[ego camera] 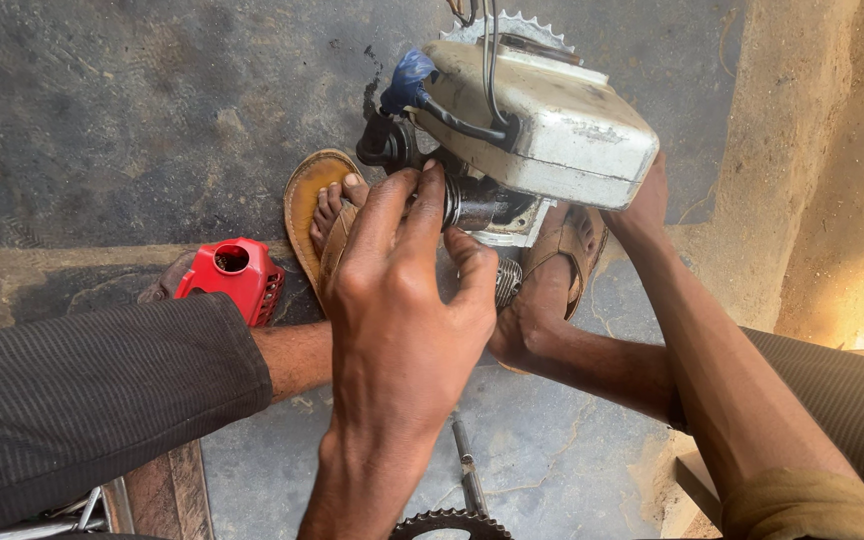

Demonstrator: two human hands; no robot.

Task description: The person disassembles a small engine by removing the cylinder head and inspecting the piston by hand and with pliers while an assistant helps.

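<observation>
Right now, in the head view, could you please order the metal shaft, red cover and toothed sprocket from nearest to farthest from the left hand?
From the left hand:
1. Metal shaft, at its fingertips.
2. Red cover, on the floor, left.
3. Toothed sprocket, bottom edge.

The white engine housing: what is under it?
Under the white engine housing show a dark metal shaft, touched by the left hand, and two sandalled feet. The right hand steadies the housing; the floor beneath is covered.

The left hand (402,290) blocks whatever its fingers pinch on the engine's shaft (472,205). At two o'clock the right hand (647,200) slips behind the white tank (552,120), fingers unseen. A sprocket (447,525) at six o'clock is cut off by the bottom edge.
</observation>
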